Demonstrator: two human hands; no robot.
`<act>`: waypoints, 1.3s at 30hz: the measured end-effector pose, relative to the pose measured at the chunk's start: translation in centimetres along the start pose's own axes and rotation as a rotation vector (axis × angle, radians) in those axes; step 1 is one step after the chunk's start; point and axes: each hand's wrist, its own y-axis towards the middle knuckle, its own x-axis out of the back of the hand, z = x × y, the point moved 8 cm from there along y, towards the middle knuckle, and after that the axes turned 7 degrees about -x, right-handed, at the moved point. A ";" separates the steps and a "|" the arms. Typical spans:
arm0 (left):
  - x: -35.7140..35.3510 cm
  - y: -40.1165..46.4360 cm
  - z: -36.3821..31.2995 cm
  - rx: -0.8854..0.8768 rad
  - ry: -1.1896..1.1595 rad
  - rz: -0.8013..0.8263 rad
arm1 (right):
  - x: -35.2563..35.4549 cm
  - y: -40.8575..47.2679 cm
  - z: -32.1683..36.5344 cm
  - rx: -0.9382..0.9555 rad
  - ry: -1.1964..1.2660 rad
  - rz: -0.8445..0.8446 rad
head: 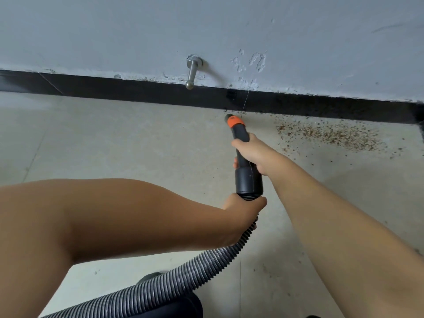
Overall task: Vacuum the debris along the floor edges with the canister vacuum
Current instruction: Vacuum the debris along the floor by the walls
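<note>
Two hands hold our vacuum: the right hand grips the black wand, its orange-collared nozzle near the black baseboard; the left hand clasps the ribbed hose; debris lies rightward; we read no writing

A room in a home or flat, seen at floor level: pale tiled floor, black skirting board along a scuffed, chipped grey-white painted wall, with a metal door stopper fixed just above the skirting.
</note>
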 end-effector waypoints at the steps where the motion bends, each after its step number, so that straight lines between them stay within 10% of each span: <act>1: 0.6 0.0 0.1 -0.002 0.002 -0.019 | -0.6 0.1 0.1 0.008 0.001 0.008; 16: -4.2 2.4 -2.3 0.009 0.136 0.166 | 8.5 1.3 -2.8 -0.056 0.311 -0.164; 39: 0.4 -0.1 0.6 0.050 0.049 0.035 | -0.3 -0.2 -0.8 0.027 0.037 0.014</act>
